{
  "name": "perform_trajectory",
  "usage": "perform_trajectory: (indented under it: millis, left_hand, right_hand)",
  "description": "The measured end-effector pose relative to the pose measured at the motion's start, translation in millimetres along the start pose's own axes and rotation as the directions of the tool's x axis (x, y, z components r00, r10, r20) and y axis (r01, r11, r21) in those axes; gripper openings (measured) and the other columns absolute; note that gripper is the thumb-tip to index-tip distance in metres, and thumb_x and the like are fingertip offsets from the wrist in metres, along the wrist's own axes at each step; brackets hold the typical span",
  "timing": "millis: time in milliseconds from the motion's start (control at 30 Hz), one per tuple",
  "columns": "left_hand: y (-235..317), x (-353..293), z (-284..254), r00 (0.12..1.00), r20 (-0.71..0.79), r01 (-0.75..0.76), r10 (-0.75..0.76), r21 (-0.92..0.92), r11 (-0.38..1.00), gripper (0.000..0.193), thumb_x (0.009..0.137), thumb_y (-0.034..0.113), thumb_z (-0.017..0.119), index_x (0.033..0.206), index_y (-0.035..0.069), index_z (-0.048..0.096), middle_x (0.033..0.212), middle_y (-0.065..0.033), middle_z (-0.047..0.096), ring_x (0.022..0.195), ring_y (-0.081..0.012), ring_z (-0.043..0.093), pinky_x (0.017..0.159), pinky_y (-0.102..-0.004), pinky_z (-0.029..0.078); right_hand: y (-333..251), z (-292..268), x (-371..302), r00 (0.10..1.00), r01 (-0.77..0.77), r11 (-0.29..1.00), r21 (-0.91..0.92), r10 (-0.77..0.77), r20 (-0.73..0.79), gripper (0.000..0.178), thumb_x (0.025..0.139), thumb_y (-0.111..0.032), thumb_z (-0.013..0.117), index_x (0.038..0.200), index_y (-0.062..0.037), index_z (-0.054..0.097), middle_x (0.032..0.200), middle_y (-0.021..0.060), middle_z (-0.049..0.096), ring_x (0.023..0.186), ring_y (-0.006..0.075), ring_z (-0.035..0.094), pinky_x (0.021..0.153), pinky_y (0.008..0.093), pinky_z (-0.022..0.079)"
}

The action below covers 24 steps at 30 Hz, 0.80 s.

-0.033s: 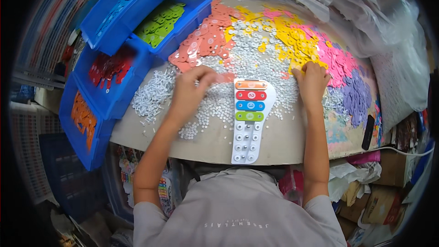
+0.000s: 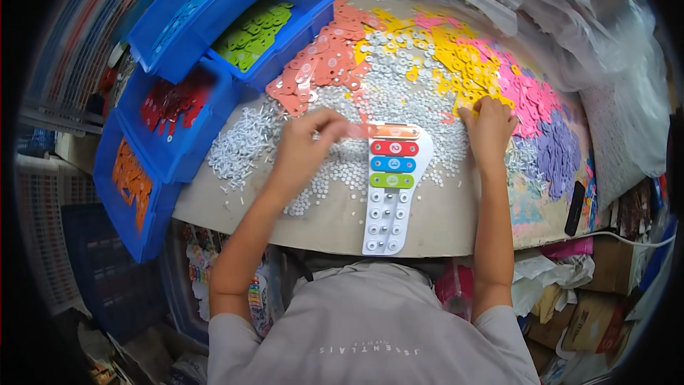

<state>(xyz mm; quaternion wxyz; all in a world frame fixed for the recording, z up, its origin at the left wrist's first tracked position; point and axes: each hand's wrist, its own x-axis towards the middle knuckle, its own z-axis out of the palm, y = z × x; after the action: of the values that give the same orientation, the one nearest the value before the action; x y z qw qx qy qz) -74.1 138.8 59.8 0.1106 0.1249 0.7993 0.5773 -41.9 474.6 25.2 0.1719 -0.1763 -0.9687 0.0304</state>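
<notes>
At the table's front edge, our board is lying flat, narrow end toward us, probably because both arms are framing it comfortably there. An orange strip, red strip, blue strip and green strip are sitting across its wider end, while paired white rings are showing below them. With the left hand we are pinching a coral strip, its tip blurring at the board's upper left corner; we cannot tell whether they are touching. Holding it by one end is seemingly leaving the other free. With the right hand we are curling our fingers at the yellow pile; we cannot tell whether they are gripping a piece. Small silver parts are crowding the far side, so open room is running mainly along the front, on both sides of the board. Blue bins are bounding the left, a plastic bag the right.
</notes>
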Motion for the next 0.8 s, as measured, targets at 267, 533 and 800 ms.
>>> perform_trajectory:
  millis: [267,533,800]
  left_hand:
    - [1.3,-40.1,27.5,0.949,0.233,0.284,-0.21,-0.35,0.893,0.011,0.095,0.011,0.068,0.09,0.001,0.069,0.086,-0.0033,0.069,0.083,-0.0101,0.064,0.075,-0.0248,0.049]
    - [-16.5,-61.6,56.2,0.983,0.043,-0.182,0.18,0.058,0.982,0.012,0.084,0.012,0.076,0.082,0.004,0.068,0.089,-0.0043,0.057,0.088,-0.0205,0.055,0.081,-0.0323,0.042]
    - [-14.0,-74.1,72.1,0.956,-0.06,-0.255,0.288,0.324,0.911,0.013,0.079,0.015,0.078,0.08,0.009,0.067,0.087,-0.0039,0.056,0.09,-0.0239,0.053,0.086,-0.0379,0.035]
  right_hand:
    - [-12.1,-9.4,-2.8,0.995,0.09,0.991,0.102,-0.093,0.032,0.023,0.091,-0.025,0.071,0.095,-0.0042,0.061,0.094,0.0128,0.066,0.094,0.0316,0.059,0.086,0.0453,0.041]
    - [-51.3,-89.3,-88.4,0.938,-0.226,0.576,0.786,-0.089,0.335,0.008,0.103,-0.007,0.053,0.107,-0.0011,0.058,0.077,0.0015,0.057,0.07,0.0067,0.049,0.064,0.0231,0.041]
    - [-53.4,-106.2,-134.5,0.798,-0.413,0.471,0.779,-0.225,0.56,0.013,0.1,-0.007,0.056,0.111,-0.0003,0.06,0.076,-0.0006,0.058,0.07,0.0056,0.05,0.065,0.0224,0.042]
